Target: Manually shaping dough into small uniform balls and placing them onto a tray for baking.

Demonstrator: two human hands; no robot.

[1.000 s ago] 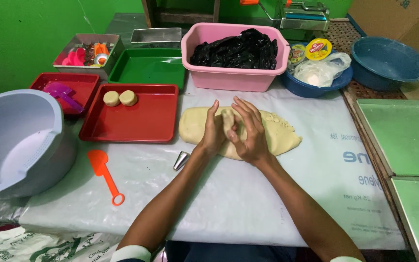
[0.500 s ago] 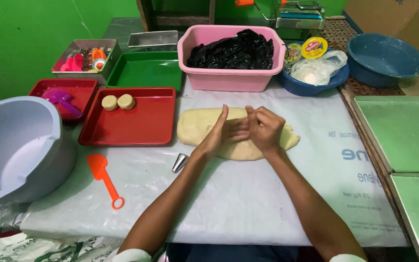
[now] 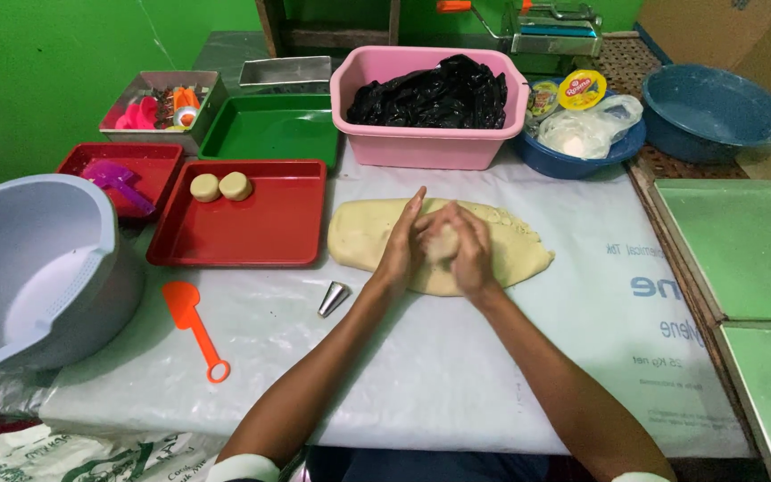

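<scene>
Together, the left hand (image 3: pixel 401 245) and right hand (image 3: pixel 473 253) cup a small dough ball (image 3: pixel 443 242), palms curled around it, directly above the flattened dough slab (image 3: pixel 519 254). Left of the slab sits a red tray (image 3: pixel 252 228) holding two dough rounds (image 3: pixel 221 186); a metal piping nozzle (image 3: pixel 334 298) lies just below the slab's left end.

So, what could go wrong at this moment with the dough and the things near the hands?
1. The small piece of dough is pressed between the left hand and the right hand right above the big dough sheet; it may stick back onto it.
2. The metal cone lies close to the left forearm and could be knocked away.
3. The orange scoop lies near the table's front edge and might slide off.
</scene>
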